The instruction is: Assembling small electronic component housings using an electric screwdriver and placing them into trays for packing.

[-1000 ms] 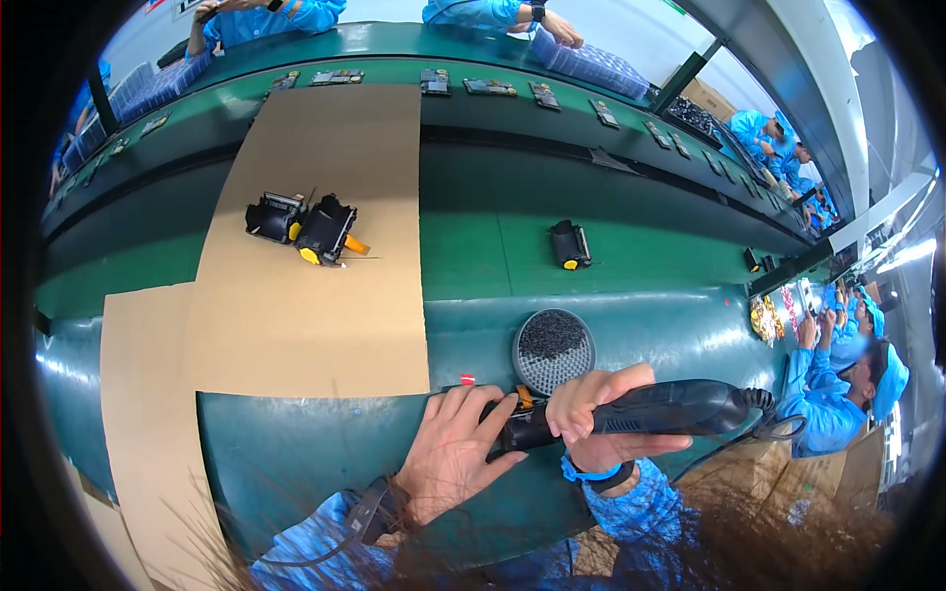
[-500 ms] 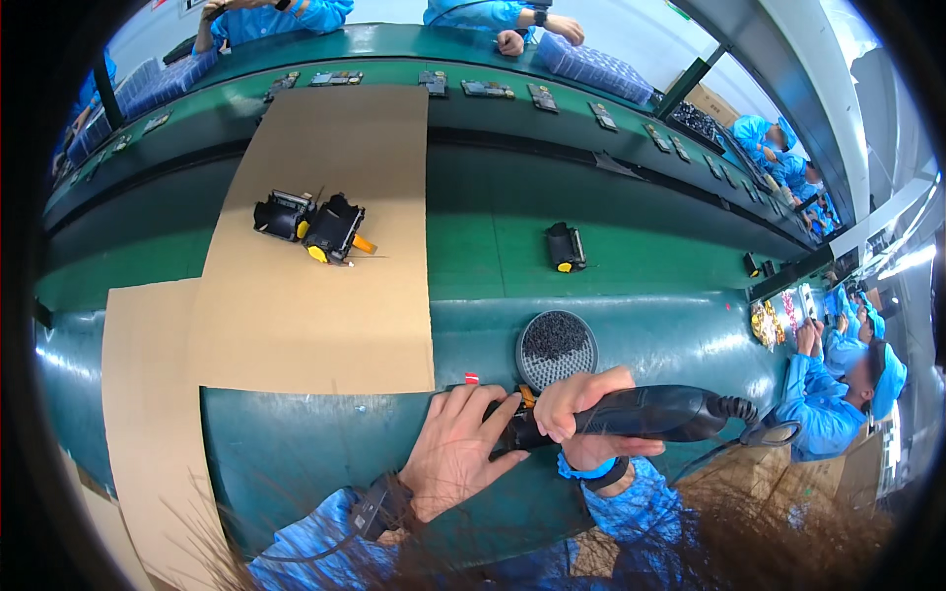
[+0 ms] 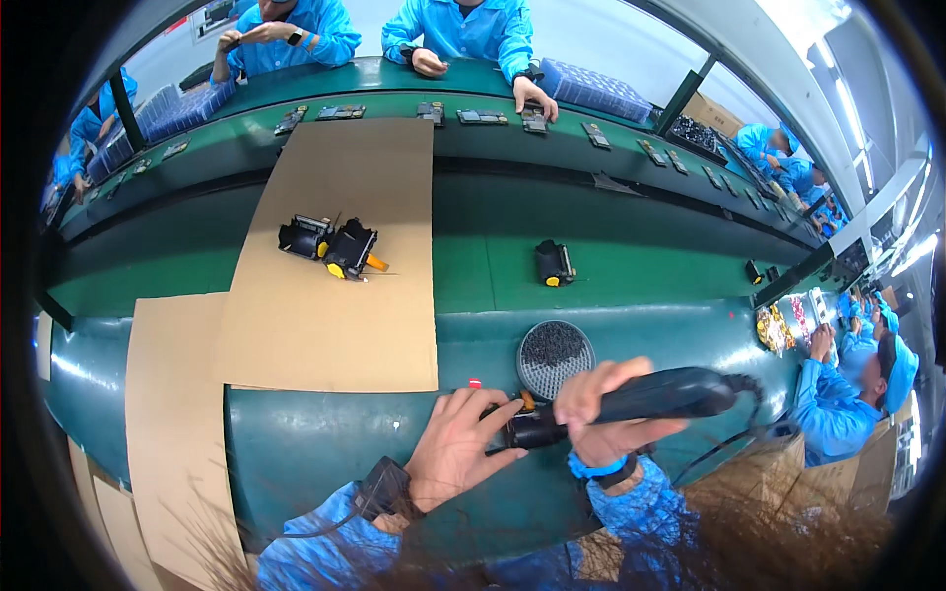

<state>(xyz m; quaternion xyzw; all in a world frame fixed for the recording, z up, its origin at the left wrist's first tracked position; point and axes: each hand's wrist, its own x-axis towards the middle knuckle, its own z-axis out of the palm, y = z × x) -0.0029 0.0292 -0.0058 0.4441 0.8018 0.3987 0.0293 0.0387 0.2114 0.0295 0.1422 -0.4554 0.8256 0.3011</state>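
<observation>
Palm down, the left hand (image 3: 448, 451) lies across the near middle of the worktop (image 3: 325, 433), wrist toward the near left, its thumb parted from the fingers and pinching the part (image 3: 535, 429) between them. Reaching from the near side, the right hand (image 3: 596, 419) curls around the tool (image 3: 670, 393), fingers showing on its far and near sides. The part is black and mostly hidden by both hands; an orange tab (image 3: 528, 400) stands out on its far side. The tool is black, long and smoothly rounded, its left end at the part, though whether they touch is hidden. Just beyond sits a round grey dish (image 3: 558, 380) of tiny black pieces (image 3: 550, 343), and a red tag (image 3: 475, 383) lies just beyond the left fingertips. Farther left, two black units (image 3: 330, 246) with yellow discs rest on cardboard (image 3: 345, 340).
</observation>
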